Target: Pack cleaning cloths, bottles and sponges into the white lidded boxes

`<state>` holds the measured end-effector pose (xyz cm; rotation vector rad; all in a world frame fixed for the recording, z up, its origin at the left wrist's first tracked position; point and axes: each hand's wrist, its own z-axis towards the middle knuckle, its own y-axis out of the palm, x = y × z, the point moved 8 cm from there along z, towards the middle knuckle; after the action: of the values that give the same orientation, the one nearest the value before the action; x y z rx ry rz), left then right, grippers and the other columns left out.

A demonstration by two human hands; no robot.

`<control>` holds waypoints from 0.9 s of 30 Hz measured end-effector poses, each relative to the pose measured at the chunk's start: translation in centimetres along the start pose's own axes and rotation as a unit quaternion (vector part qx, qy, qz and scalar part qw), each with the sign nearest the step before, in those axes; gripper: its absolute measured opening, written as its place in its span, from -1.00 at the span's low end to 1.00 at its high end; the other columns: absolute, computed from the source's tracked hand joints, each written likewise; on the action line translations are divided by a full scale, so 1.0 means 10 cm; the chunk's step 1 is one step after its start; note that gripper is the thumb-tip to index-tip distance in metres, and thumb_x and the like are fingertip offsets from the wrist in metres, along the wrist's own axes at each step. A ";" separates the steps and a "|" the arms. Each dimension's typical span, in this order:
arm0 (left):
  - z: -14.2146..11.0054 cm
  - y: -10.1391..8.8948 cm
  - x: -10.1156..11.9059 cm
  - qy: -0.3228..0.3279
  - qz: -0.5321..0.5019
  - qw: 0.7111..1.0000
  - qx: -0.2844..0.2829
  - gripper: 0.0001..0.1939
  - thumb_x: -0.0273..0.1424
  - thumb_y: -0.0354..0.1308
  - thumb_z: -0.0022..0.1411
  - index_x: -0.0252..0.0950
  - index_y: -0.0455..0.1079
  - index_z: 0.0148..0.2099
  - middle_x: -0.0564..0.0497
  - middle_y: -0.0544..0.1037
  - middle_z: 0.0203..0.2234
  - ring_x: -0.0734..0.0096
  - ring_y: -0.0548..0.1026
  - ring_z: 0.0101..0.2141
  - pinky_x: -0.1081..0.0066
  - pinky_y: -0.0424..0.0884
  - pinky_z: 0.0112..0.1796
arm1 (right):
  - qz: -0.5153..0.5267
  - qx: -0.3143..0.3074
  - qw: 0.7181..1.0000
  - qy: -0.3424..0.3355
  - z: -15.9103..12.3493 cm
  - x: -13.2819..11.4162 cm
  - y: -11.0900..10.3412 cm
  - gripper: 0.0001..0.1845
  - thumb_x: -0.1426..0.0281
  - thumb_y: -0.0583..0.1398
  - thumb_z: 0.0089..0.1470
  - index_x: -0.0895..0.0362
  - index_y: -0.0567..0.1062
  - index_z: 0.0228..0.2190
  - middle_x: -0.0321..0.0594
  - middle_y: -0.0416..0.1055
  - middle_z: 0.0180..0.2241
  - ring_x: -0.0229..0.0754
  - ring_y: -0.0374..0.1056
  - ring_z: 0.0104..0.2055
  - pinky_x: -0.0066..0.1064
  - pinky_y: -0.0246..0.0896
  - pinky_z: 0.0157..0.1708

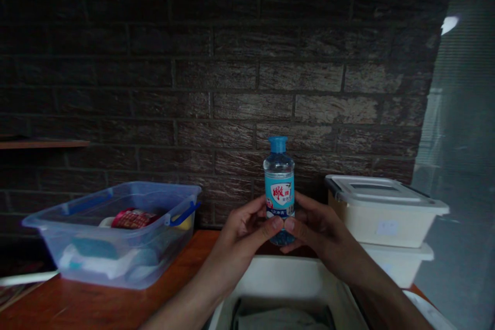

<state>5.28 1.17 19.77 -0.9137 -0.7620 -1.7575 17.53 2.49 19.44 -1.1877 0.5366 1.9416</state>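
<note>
A clear bottle of dish soap [279,185] with a blue cap and a blue label with a red character is held upright in the middle of the view. My left hand [247,227] wraps its left side, thumb on the front. From the right, my right hand [315,221] grips the same bottle, and the two thumbs nearly meet low on the label. Some fingers are hidden behind the bottle. Below the hands stands an open white bin [282,270] with grey-green cloth [280,319] inside.
On the wooden table [96,304], a translucent blue-handled box [112,263] at left holds assorted items, one red package [135,219] among them. Two white lidded boxes [386,221] are stacked at right. A dark brick wall [232,72] rises behind; a wooden shelf [42,143] juts in at left.
</note>
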 end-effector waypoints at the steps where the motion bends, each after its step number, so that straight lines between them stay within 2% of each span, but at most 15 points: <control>1: 0.00 0.01 0.00 0.004 0.011 1.000 0.000 -0.61 -0.29 0.31 0.30 -0.22 0.53 0.15 -0.09 0.62 -0.05 0.15 0.52 -0.04 0.24 0.40 0.02 | 0.007 -0.002 1.000 0.003 0.00 0.00 0.00 -0.41 0.28 0.31 0.24 -0.13 0.39 0.26 -0.21 0.57 0.01 -0.06 0.52 0.01 -0.18 0.57 -0.10; 6: -0.02 -0.03 0.09 0.048 0.105 0.993 0.025 -0.62 -0.26 0.26 0.34 -0.14 0.53 0.17 -0.04 0.59 0.02 0.16 0.50 0.03 0.28 0.38 0.06 | 0.037 0.011 0.999 0.028 -0.01 0.02 -0.03 -0.40 0.28 0.35 0.19 -0.12 0.41 0.23 -0.19 0.57 0.02 -0.03 0.53 0.03 -0.12 0.57 -0.08; 10: -0.03 0.02 0.13 0.041 0.097 0.994 -0.038 -0.58 -0.29 0.20 0.40 -0.14 0.45 0.26 -0.06 0.52 0.16 0.11 0.44 0.14 0.24 0.36 0.14 | 0.053 0.004 0.998 0.036 -0.02 0.01 -0.03 -0.47 0.27 0.35 0.19 -0.10 0.48 0.18 -0.18 0.58 0.01 -0.05 0.55 -0.02 -0.16 0.57 -0.09; 12: -0.03 0.01 0.11 0.022 0.059 0.997 -0.046 -0.56 -0.30 0.22 0.38 -0.17 0.44 0.27 -0.09 0.54 0.13 0.10 0.47 0.11 0.21 0.38 0.13 | 0.061 0.007 0.997 0.040 -0.02 0.01 -0.05 -0.50 0.25 0.34 0.21 -0.07 0.49 0.17 -0.15 0.58 0.01 -0.07 0.57 -0.06 -0.19 0.58 -0.12; 16: 0.00 -0.05 0.04 -0.001 0.017 1.000 -0.020 -0.54 -0.34 0.31 0.31 -0.23 0.49 0.23 -0.11 0.64 -0.05 0.14 0.57 -0.05 0.22 0.44 0.04 | 0.065 0.017 0.997 0.041 -0.02 0.03 -0.10 -0.53 0.22 0.30 0.24 -0.01 0.51 0.16 -0.10 0.57 0.00 -0.09 0.58 -0.11 -0.25 0.59 -0.17; 21: 0.01 -0.04 0.00 -0.017 0.004 0.999 -0.028 -0.54 -0.32 0.31 0.30 -0.26 0.49 0.22 -0.12 0.68 -0.15 0.20 0.62 -0.21 0.25 0.49 -0.09 | 0.008 0.017 1.000 0.007 0.01 -0.02 -0.11 -0.55 0.20 0.30 0.25 0.05 0.55 0.13 -0.09 0.61 -0.08 -0.11 0.56 -0.17 -0.27 0.55 -0.23; 27: 0.01 -0.10 0.03 -0.009 0.012 1.000 0.005 -0.50 -0.37 0.41 0.19 -0.25 0.54 0.18 -0.08 0.69 -0.19 0.26 0.61 -0.24 0.35 0.47 -0.15 | -0.003 -0.019 1.000 -0.019 0.03 -0.08 -0.05 -0.59 0.29 0.28 0.27 0.00 0.55 0.14 -0.15 0.61 -0.03 -0.11 0.55 -0.08 -0.20 0.47 0.00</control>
<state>4.29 1.45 19.97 -0.9286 -0.7675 -1.7255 17.97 2.67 20.31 -1.1728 0.4767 1.9726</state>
